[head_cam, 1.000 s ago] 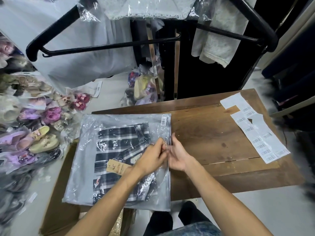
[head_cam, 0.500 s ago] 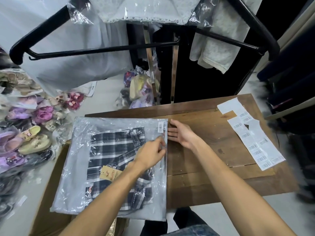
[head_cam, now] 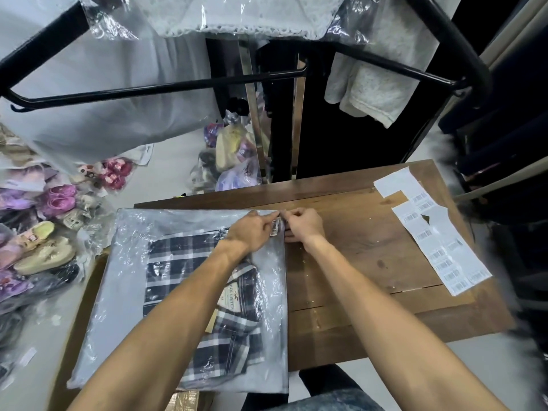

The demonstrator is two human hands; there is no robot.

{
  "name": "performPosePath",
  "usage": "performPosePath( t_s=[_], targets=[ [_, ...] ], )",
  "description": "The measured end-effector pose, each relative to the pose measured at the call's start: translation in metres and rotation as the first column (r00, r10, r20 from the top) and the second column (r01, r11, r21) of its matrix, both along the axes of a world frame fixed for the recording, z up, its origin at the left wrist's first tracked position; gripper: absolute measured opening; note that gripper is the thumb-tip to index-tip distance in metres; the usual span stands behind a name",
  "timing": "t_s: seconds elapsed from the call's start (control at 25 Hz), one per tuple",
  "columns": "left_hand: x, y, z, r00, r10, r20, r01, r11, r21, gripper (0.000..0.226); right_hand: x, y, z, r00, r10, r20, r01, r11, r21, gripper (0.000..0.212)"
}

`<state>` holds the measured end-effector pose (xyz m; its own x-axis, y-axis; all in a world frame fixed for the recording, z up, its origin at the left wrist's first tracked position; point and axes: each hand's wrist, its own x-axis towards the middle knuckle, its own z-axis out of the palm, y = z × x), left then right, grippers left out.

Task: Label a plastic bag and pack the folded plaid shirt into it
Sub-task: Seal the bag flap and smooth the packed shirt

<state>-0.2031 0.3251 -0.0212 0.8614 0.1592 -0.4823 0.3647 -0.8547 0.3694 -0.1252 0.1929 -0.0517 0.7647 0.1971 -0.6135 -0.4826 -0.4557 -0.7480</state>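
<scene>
Both hands meeting at the far right corner of the plastic bag (head_cam: pixel 189 262), at its open edge. Left hand (head_cam: pixel 252 232) closed in a pinch on the film just beside the barcode label (head_cam: pixel 275 227), already stuck near that corner. Right hand (head_cam: pixel 302 225) curled shut too, fingertips nipping the same edge from the worktop side, touching or all but touching the left. Folded plaid shirt (head_cam: pixel 189 268) wholly inside the bag, lying flat, its brown hang tag (head_cam: pixel 232 295) showing through the film under the left forearm. Bag resting on the left part of the wooden worktop (head_cam: pixel 370 256), its left side overhanging a cardboard box (head_cam: pixel 86 292) below. Sheet of spare labels (head_cam: pixel 439 232) well apart, at the right end of the worktop. Bagged shoes (head_cam: pixel 44 247) heaped on the floor to the left. By the look of it, labelling done and packing done, closing of the mouth now in hand, right at the end of the seam; whether the strip has sealed along its whole length, impossible to tell. Next, most likely: a firm press at this last corner, a check that no shirt cloth is caught in the seam, then release with both hands and removal of the finished bag, perhaps down into the box.
</scene>
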Motion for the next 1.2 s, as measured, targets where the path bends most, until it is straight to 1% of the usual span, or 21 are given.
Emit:
performPosePath(
  t_s=[0.04, 0.24, 0.32, 0.44, 0.56, 0.64, 0.76, 0.84, 0.88, 0.92, 0.96, 1.0, 1.08, 1.2],
  targets=[
    [0.001, 0.001, -0.001, 1.0, -0.002, -0.012, 0.002, 1.0, -0.002, 0.049, -0.001, -0.001, -0.002, 0.999, 0.014, 0.034, -0.013, 1.0, -0.028, 0.018],
    [0.0, 0.0, -0.004, 0.997, -0.002, -0.076, 0.001, 1.0, -0.006, 0.049, -0.02, -0.011, 0.01, 0.994, 0.048, 0.095, -0.039, 0.994, -0.103, 0.014],
    [-0.001, -0.001, -0.005, 0.996, -0.009, -0.088, 0.01, 1.0, 0.012, 0.049, -0.032, -0.018, 0.011, 0.994, 0.051, 0.101, -0.042, 0.995, -0.09, 0.015],
    [-0.001, -0.004, -0.007, 0.995, -0.021, -0.095, 0.025, 0.999, 0.033, 0.055, -0.053, -0.031, 0.007, 0.998, 0.026, 0.065, -0.025, 1.0, -0.019, 0.015],
    [-0.004, -0.004, -0.013, 0.993, -0.065, -0.094, 0.073, 0.993, 0.092, 0.057, -0.074, -0.044, 0.003, 1.0, 0.019, 0.019, -0.019, 1.0, -0.001, 0.012],
    [-0.005, -0.008, -0.013, 0.993, -0.062, -0.105, 0.075, 0.989, 0.129, 0.057, -0.086, -0.05, 0.001, 0.999, 0.034, 0.005, -0.034, 0.999, 0.0, 0.011],
    [-0.01, -0.017, -0.001, 0.999, -0.021, -0.049, 0.024, 0.997, 0.074, 0.06, -0.095, -0.058, -0.003, 0.999, 0.046, -0.018, -0.046, 0.999, 0.005, 0.012],
    [-0.025, -0.027, 0.014, 0.995, -0.096, 0.011, 0.095, 0.995, 0.035, 0.069, -0.092, -0.066, -0.004, 0.998, 0.006, -0.056, -0.005, 1.0, 0.014, 0.012],
    [-0.037, -0.035, 0.02, 0.986, -0.166, 0.019, 0.165, 0.984, 0.063, 0.073, -0.088, -0.07, -0.003, 0.998, -0.019, -0.065, 0.02, 1.0, 0.023, 0.013],
    [-0.049, -0.043, 0.023, 0.972, -0.237, -0.003, 0.236, 0.964, 0.12, 0.075, -0.083, -0.072, -0.003, 0.997, -0.039, -0.06, 0.041, 0.999, 0.027, 0.013],
    [-0.06, -0.051, 0.024, 0.955, -0.291, -0.058, 0.297, 0.939, 0.177, 0.077, -0.079, -0.074, -0.002, 0.998, -0.051, -0.043, 0.052, 0.998, 0.022, 0.012],
    [-0.066, -0.057, 0.023, 0.942, -0.312, -0.126, 0.333, 0.92, 0.207, 0.081, -0.073, -0.075, 0.0, 0.998, -0.056, -0.015, 0.056, 0.998, 0.007, 0.012],
    [-0.069, -0.064, 0.015, 0.929, -0.288, -0.234, 0.336, 0.92, 0.201, 0.095, -0.065, -0.076, 0.005, 0.999, -0.045, 0.027, 0.046, 0.998, -0.032, 0.011],
    [-0.059, -0.067, 0.009, 0.923, -0.266, -0.276, 0.325, 0.925, 0.196, 0.11, -0.06, -0.079, 0.013, 0.997, 0.018, 0.07, -0.013, 0.997, -0.072, 0.015]
  ],
)
